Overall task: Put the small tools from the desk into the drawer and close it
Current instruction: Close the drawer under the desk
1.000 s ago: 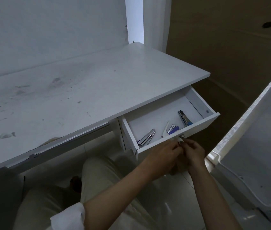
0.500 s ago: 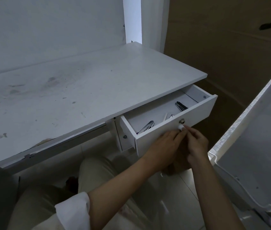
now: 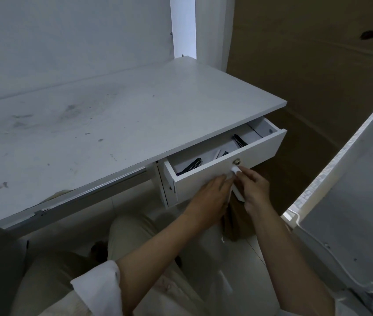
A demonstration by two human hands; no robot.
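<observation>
The white drawer (image 3: 260, 144) under the desk's right end stands partly open. Inside it lie small metal tools: one at the left (image 3: 192, 164), one with a blue part in the middle (image 3: 224, 153) and a dark one at the right (image 3: 239, 140); the drawer front hides most of each. My left hand (image 3: 208, 197) lies flat against the drawer front, holding nothing. My right hand (image 3: 254, 185) pinches a small white piece (image 3: 235, 169) just below the round metal knob (image 3: 236, 161). No tools show on the white desk top (image 3: 112, 124).
A brown cardboard wall (image 3: 317, 76) stands behind and right of the drawer. A white panel (image 3: 352, 201) leans at the right, close to my right arm. My knees in light trousers (image 3: 135, 236) are under the desk edge. A metal rail (image 3: 89, 192) runs below the desk's front.
The drawer has slid inward under the desk top with both hands on its front, so less of its inside and tools shows. Both hands moved forward with it.
</observation>
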